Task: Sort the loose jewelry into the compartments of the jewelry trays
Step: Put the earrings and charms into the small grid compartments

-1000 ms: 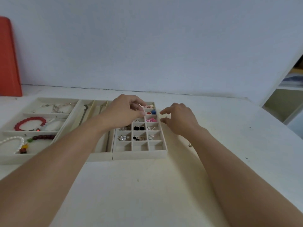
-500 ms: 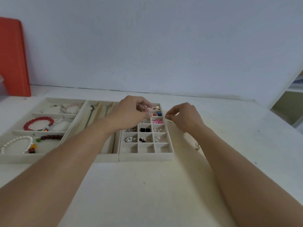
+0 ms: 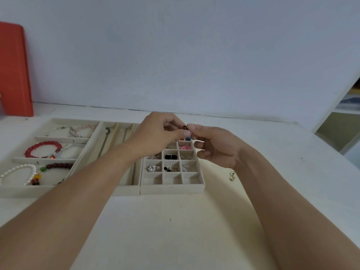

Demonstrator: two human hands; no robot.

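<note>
Both hands meet above the far end of the small-compartment tray (image 3: 171,189), which holds earrings in several cells. My right hand (image 3: 216,147) pinches a small dark and gold earring (image 3: 185,127) between thumb and forefinger. My left hand (image 3: 155,136) has its fingertips curled at the same earring, touching or pinching it. A loose gold piece (image 3: 232,175) lies on the table to the right of the tray. The bracelet tray (image 3: 11,190) on the left holds a red bead bracelet (image 3: 43,148) and a pearl bracelet (image 3: 17,170).
A middle tray (image 3: 116,133) with long slots holds thin chains. An orange panel (image 3: 14,71) stands at the far left against the wall. A shelf unit (image 3: 342,121) is at the right edge. Bare white table stretches in front of the trays.
Both hands rose from the tray's far cells and came together. The right hand now holds a small earring up between the two hands. The view shifted slightly.
</note>
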